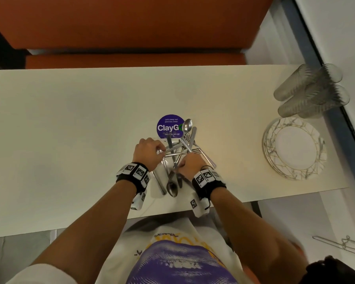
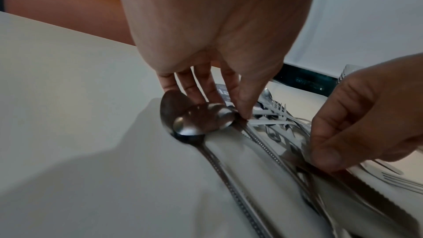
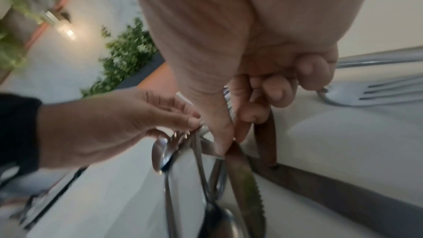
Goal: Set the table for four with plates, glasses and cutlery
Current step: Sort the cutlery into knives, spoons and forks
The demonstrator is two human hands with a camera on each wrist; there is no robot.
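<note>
A heap of steel cutlery (image 1: 180, 148) lies on a white napkin (image 1: 157, 194) at the middle of the cream table (image 1: 70, 130). My left hand (image 1: 162, 150) pinches a spoon (image 2: 196, 120) at its neck, other fingertips touching the bowl. My right hand (image 1: 181, 168) pinches a serrated knife (image 3: 245, 178) between thumb and forefinger (image 3: 231, 147), the other fingers curled. Both hands are close together over the heap. A stack of gold-patterned plates (image 1: 314, 160) sits at the right end, with several ribbed glasses (image 1: 309, 91) behind it.
A round purple sticker (image 1: 168, 127) lies just beyond the cutlery. An orange bench (image 1: 131, 27) runs along the table's far side. A fork (image 3: 377, 93) lies to the right of my right hand. The near table edge (image 1: 162, 215) is at my waist.
</note>
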